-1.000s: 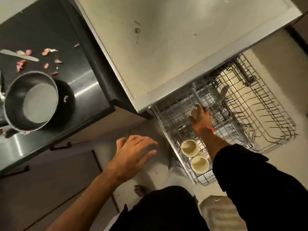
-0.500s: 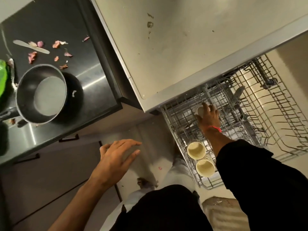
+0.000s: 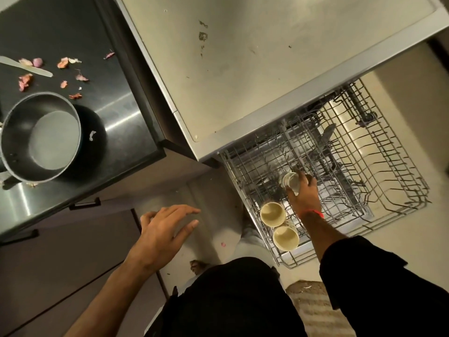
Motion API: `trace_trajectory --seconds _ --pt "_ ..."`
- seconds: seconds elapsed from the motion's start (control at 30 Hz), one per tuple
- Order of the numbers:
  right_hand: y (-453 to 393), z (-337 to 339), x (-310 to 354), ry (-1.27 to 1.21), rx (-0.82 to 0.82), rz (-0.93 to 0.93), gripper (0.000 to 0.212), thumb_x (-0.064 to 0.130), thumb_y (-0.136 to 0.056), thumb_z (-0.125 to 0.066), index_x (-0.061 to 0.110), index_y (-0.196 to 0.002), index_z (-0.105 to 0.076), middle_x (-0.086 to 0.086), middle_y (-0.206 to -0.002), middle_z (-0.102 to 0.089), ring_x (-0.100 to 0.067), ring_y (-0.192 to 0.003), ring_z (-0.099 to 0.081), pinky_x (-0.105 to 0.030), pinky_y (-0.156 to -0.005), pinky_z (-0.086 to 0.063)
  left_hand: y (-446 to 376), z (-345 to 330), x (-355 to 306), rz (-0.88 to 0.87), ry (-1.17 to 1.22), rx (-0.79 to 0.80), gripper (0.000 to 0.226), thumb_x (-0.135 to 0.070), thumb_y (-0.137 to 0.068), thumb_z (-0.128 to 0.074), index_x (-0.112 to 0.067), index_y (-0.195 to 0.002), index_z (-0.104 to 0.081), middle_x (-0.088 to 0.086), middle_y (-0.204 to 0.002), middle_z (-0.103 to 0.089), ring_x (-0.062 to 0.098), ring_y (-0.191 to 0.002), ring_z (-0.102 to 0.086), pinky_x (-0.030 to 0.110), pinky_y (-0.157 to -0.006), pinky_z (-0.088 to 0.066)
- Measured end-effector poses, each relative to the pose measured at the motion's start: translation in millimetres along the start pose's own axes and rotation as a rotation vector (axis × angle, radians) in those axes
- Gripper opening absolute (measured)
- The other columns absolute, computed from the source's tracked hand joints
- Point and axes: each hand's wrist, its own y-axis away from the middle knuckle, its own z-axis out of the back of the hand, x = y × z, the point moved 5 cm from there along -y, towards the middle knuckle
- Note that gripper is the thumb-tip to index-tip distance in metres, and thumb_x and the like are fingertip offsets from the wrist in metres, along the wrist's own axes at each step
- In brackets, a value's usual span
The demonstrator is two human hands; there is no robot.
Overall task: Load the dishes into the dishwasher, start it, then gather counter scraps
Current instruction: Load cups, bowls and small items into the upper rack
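Right hand (image 3: 303,193) reaches down into the pulled-out wire rack (image 3: 379,190), fingers curled round a small glass (image 3: 290,181). The glass lies tilted, its mouth turned toward the counter side, low among the tines near the rack's middle. Whether it already rests on the wires cannot be told.

Two cream cups (image 3: 272,214) stand mouth-up at the rack's near-left corner, side by side, touching or almost so, just beside the right wrist. A red band (image 3: 315,212) circles that wrist.

Left hand (image 3: 165,233) hangs over the floor in front of the cabinets, fingers spread and straight, holding nothing.

Above the rack, the worktop (image 3: 243,57) overhangs its far edge; a few dark specks mark the surface.

On the dark counter (image 3: 126,113) to the left: a grey pot (image 3: 40,137), empty, handle toward the edge. Beyond it, pink peel scraps (image 3: 25,81) lie scattered, with a pale knife (image 3: 26,67) among them.
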Motion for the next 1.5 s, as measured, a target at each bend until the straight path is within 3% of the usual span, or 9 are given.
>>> trace_trajectory --seconds 0.17,0.33,0.43,0.73,0.87,1.0,1.2,1.37,1.5 --pt "-15 18 34 -0.080 -0.106 0.099 0.073 0.038 -0.084 -0.071 0.032 -0.147 -0.033 -0.017 -0.147 -0.031 -0.042 -0.127 -0.045 -0.054 -0.096 -0.050 -7 1 -6 -0.003 0.007 -0.009 0.046 -0.071 -0.092 -0.026 -0.053 -0.125 -0.052 -0.037 -0.128 -0.047 -0.014 -0.125 -0.035 0.032 -0.105 -0.012" --pt "-56 2 63 0.034 -0.001 0.185 0.071 0.033 -0.084 -0.072 0.029 -0.145 -0.036 -0.019 -0.144 -0.037 -0.044 -0.127 -0.042 -0.061 -0.098 -0.046 -5 0 -6 0.014 0.013 0.003 0.057 -0.079 -0.089 -0.017 -0.053 -0.126 -0.052 -0.039 -0.126 -0.044 -0.013 -0.123 -0.035 0.032 -0.105 -0.011" --pt "-67 -12 64 0.206 0.061 0.116 0.066 0.034 -0.085 -0.070 0.027 -0.144 -0.039 -0.020 -0.143 -0.040 -0.044 -0.130 -0.039 -0.056 -0.107 -0.036 1 2 1 0.059 0.021 -0.008 0.051 -0.074 -0.091 -0.024 -0.051 -0.125 -0.054 -0.038 -0.127 -0.046 -0.016 -0.123 -0.035 0.033 -0.105 -0.012" --pt "-71 -24 63 0.378 0.167 -0.053 0.087 0.046 -0.081 -0.070 0.039 -0.150 -0.017 -0.015 -0.158 -0.012 -0.045 -0.142 -0.018 -0.061 -0.112 -0.021 31 14 40 0.175 0.053 -0.098 0.045 -0.067 -0.093 -0.030 -0.048 -0.126 -0.055 -0.034 -0.127 -0.052 -0.012 -0.121 -0.040 0.038 -0.106 -0.016" --pt "-55 -16 79 0.363 0.094 -0.023 0.078 0.049 -0.090 -0.058 0.035 -0.153 -0.014 -0.015 -0.160 -0.012 -0.045 -0.144 -0.014 -0.064 -0.112 -0.013 40 19 56 0.164 0.082 -0.132 0.043 -0.067 -0.093 -0.030 -0.050 -0.125 -0.054 -0.034 -0.129 -0.050 -0.012 -0.122 -0.039 0.038 -0.107 -0.016" --pt "-8 -24 113 0.310 0.049 0.116 0.059 0.039 -0.097 -0.049 0.027 -0.151 -0.028 -0.017 -0.159 -0.019 -0.046 -0.145 -0.013 -0.064 -0.113 -0.013 55 25 73 0.101 0.128 -0.182 0.040 -0.066 -0.094 -0.032 -0.052 -0.125 -0.052 -0.035 -0.128 -0.048 -0.008 -0.122 -0.039 0.038 -0.107 -0.017" --pt "89 -49 182 0.263 -0.062 0.241 0.043 0.038 -0.092 -0.043 0.019 -0.128 -0.057 -0.014 -0.136 -0.050 -0.041 -0.125 -0.042 -0.056 -0.103 -0.032 100 33 122 0.036 0.196 -0.257 0.038 -0.065 -0.096 -0.035 -0.050 -0.125 -0.053 -0.032 -0.127 -0.051 -0.002 -0.120 -0.047 0.047 -0.109 -0.025" --pt "185 -94 282 0.006 -0.052 0.664 0.044 0.039 -0.088 -0.038 0.020 -0.115 -0.067 -0.005 -0.112 -0.068 -0.032 -0.102 -0.062 -0.045 -0.091 -0.050 164 43 200 0.085 0.289 -0.515 0.025 -0.054 -0.098 -0.050 -0.046 -0.119 -0.060 -0.026 -0.124 -0.057 0.003 -0.115 -0.055 0.054 -0.101 -0.045" --pt "275 -148 385 -0.140 0.135 0.919 0.026 0.020 -0.091 -0.054 0.017 -0.113 -0.068 -0.001 -0.108 -0.071 -0.020 -0.095 -0.067 -0.038 -0.089 -0.052 243 54 265 0.265 0.284 -0.821 0.022 -0.048 -0.094 -0.054 -0.039 -0.105 -0.069 -0.019 -0.120 -0.063 0.005 -0.114 -0.058 0.049 -0.090 -0.053"
